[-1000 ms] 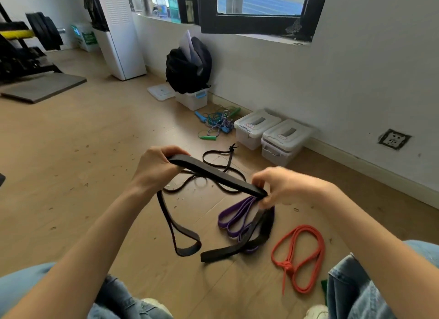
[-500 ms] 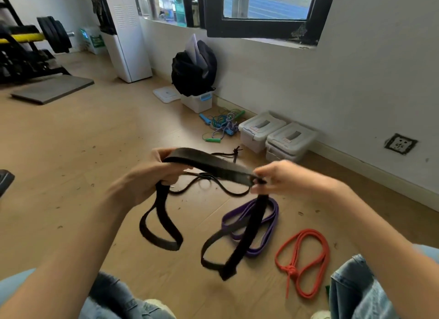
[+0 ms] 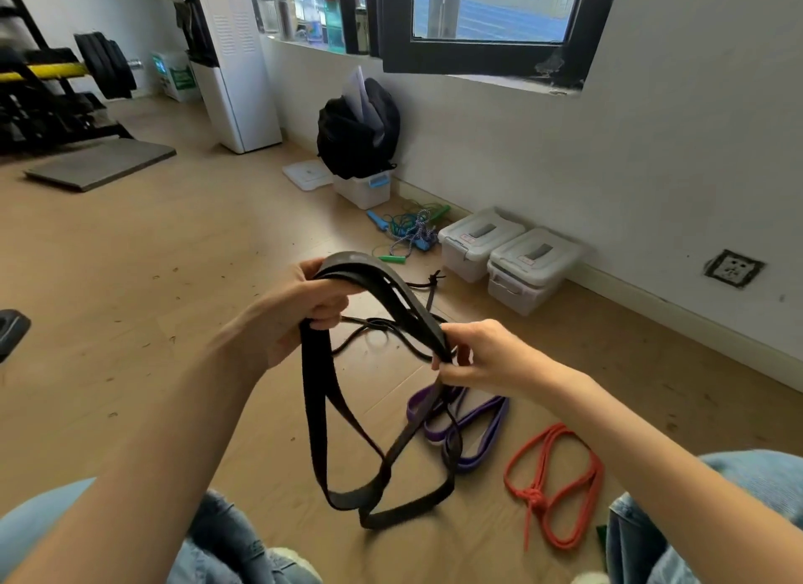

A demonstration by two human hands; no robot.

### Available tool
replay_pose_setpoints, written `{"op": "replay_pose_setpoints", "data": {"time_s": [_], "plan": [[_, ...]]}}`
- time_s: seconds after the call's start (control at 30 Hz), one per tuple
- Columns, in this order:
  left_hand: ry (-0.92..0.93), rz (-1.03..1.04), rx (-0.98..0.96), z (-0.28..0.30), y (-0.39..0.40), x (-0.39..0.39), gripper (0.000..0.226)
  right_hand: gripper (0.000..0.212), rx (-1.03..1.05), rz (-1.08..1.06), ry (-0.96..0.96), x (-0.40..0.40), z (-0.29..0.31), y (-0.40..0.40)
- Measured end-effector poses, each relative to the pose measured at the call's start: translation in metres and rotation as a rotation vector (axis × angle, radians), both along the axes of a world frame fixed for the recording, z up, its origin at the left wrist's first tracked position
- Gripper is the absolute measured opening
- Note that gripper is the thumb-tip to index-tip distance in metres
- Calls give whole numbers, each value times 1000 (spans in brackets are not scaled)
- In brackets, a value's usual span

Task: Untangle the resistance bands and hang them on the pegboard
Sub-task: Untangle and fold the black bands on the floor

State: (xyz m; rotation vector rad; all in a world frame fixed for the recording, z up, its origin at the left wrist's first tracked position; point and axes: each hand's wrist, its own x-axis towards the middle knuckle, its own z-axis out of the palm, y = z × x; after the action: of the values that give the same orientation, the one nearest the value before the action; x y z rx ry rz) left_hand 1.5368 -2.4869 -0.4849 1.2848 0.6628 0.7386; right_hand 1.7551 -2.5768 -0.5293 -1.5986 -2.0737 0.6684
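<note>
A wide black resistance band (image 3: 319, 414) is held up above the wooden floor between both hands. My left hand (image 3: 304, 305) grips its upper fold, and my right hand (image 3: 473, 353) pinches it lower to the right. Two long loops of it hang down between my knees. On the floor behind lies a purple band (image 3: 482, 427), with a knotted orange-red band (image 3: 552, 483) to its right. A thin black band (image 3: 391, 335) lies on the floor past my hands. No pegboard is in view.
Two lidded white plastic boxes (image 3: 508, 253) stand by the wall, with tangled skipping ropes (image 3: 408, 231) beside them. A black bag (image 3: 356, 127) sits on another box further back. Weight plates and a rack (image 3: 56, 92) are at the far left. My denim-clad knees frame the bottom.
Both hands have raised the black band off the floor. Its loops have lengthened and now hang free, clear of the purple band. My left hand has turned its fold upward.
</note>
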Motion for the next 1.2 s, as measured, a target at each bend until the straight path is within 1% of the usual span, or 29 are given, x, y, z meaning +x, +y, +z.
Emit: {"op": "replay_pose_setpoints", "data": {"time_s": [0.03,0.07,0.13,0.17,0.23,0.3,0.37,0.43,0.5,0.53,0.57,0.63,0.67,0.73,0.87,1.0,1.03,1.1,1.13,1.2], "plan": [[4,82,3,0,3,-1,14,12,16,-31,25,3,4,1],[47,171,27,-2,7,-2,11,15,35,-73,53,7,10,2],[257,326,173,-10,14,-5,11,11,103,-177,114,17,24,4],[376,348,260,-15,16,-5,12,8,142,-222,149,22,32,5],[550,259,345,-28,16,-3,14,3,200,-266,231,26,44,6],[696,99,359,-40,14,2,16,10,229,-250,360,22,51,5],[761,-11,359,-47,12,7,10,22,256,-214,462,15,57,5],[712,-95,351,-49,11,10,7,28,299,-190,481,10,62,7],[623,-155,352,-46,9,13,12,24,323,-188,449,7,68,11],[548,-161,337,-42,7,14,16,20,327,-193,421,6,71,15],[454,-155,314,-37,5,15,21,18,328,-196,368,4,73,18],[245,-132,290,-26,0,18,29,20,331,-177,193,-1,77,23],[161,-122,298,-20,-2,20,28,22,322,-160,116,-4,77,25],[80,-116,335,-10,-7,26,21,23,269,-133,48,-10,77,27],[56,-140,402,-4,-12,36,18,20,195,-89,71,-12,77,26],[39,-196,433,1,-11,35,14,24,203,-59,106,-14,80,22],[55,-186,476,4,-11,33,11,24,209,-59,110,-13,81,22],[129,-139,625,7,-9,31,6,20,207,-58,121,-14,85,23],[154,-113,677,8,-7,30,11,19,209,-50,125,-14,87,23],[156,-95,689,9,-5,27,17,17,218,-31,127,-18,90,24]]}}
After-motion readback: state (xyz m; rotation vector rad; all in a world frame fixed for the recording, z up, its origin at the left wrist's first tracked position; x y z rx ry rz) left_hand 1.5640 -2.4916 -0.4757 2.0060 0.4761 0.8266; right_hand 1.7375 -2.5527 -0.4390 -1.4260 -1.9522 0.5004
